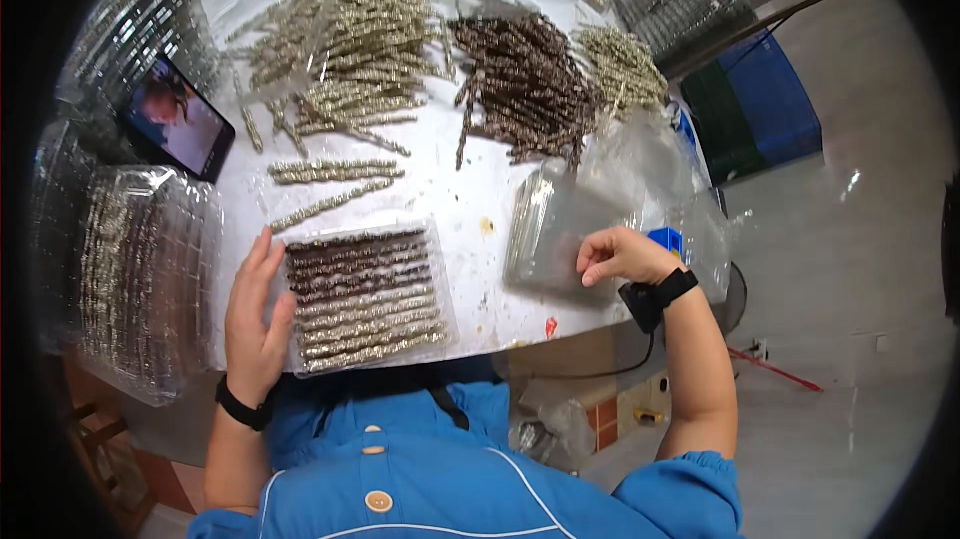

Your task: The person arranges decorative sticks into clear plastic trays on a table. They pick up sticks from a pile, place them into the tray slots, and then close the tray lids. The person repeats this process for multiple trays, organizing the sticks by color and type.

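A clear plastic tray (367, 297) filled with parallel twisted glittery sticks, dark brown in the upper rows and pale gold in the lower, lies at the table's near edge. Beside its left side rests my left hand (256, 317), fingers extended, holding nothing visible. Over a stack of clear plastic sleeves (555, 235) to the right is my right hand (619, 257), its fingers curled; whether it pinches a sleeve edge cannot be told. Several loose gold sticks (334, 205) lie just above the tray. Farther back are a gold pile (360, 43) and a dark brown pile (525, 81).
Filled clear trays (139, 284) are stacked at the left, beneath a phone (180, 118) leaning on more plastic trays. Another gold pile (622, 66) sits at the back right, near stacked clear trays (686, 6). A blue object (666, 240) is behind my right wrist.
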A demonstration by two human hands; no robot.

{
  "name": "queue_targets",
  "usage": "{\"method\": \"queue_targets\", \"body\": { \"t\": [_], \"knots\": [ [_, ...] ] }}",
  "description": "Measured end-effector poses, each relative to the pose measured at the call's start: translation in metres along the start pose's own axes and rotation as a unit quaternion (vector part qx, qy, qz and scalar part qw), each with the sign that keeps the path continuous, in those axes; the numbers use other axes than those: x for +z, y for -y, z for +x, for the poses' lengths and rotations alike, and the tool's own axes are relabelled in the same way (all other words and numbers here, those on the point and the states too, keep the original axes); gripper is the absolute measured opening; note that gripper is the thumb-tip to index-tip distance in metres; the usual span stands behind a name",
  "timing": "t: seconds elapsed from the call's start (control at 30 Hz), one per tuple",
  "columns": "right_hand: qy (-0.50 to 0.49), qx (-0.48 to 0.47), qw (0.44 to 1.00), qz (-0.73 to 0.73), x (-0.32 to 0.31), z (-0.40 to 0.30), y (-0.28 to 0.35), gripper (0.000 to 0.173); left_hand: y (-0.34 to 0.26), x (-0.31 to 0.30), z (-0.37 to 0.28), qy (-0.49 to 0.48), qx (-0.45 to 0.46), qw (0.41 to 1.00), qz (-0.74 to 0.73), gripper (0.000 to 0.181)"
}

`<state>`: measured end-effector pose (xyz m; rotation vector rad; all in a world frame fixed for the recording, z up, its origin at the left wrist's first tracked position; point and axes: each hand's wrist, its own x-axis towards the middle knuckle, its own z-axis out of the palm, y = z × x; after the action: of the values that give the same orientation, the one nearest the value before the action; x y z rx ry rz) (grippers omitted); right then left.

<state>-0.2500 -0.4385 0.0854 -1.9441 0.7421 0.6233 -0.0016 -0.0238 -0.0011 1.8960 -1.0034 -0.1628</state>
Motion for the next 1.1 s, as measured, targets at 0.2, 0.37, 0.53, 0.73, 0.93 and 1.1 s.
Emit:
{"method": "queue_targets", "body": {
  "t": [0.2,0.37,0.53,0.73,0.93,1.1],
  "knots": [
    [0.017,-0.033,0.998,-0.054,0.000,0.003,0.012,0.016,-0.002,0.001,-0.001,0.002,0.005,1.000,0.022,0.052],
    [0.002,-0.075,0.997,-0.033,0.001,0.005,-0.003,0.011,0.002,0.004,-0.002,-0.007,-0.001,1.000,0.015,0.052],
    [-0.006,-0.058,0.998,-0.033,0.000,0.006,-0.001,0.011,0.007,0.006,-0.003,-0.004,0.008,1.000,-0.014,0.052],
    [-0.073,-0.089,0.988,-0.102,0.012,-0.003,0.001,0.013,0.008,0.006,-0.003,-0.001,0.005,1.000,-0.020,0.052],
    [-0.300,-0.235,0.785,-0.489,0.066,-0.022,0.012,0.026,0.003,0.001,-0.004,-0.001,0.010,1.000,0.005,0.052],
    [-0.295,-0.193,0.741,-0.571,0.081,-0.023,0.011,0.006,0.002,0.001,-0.005,-0.004,0.012,1.000,-0.004,0.052]
  ]
}}
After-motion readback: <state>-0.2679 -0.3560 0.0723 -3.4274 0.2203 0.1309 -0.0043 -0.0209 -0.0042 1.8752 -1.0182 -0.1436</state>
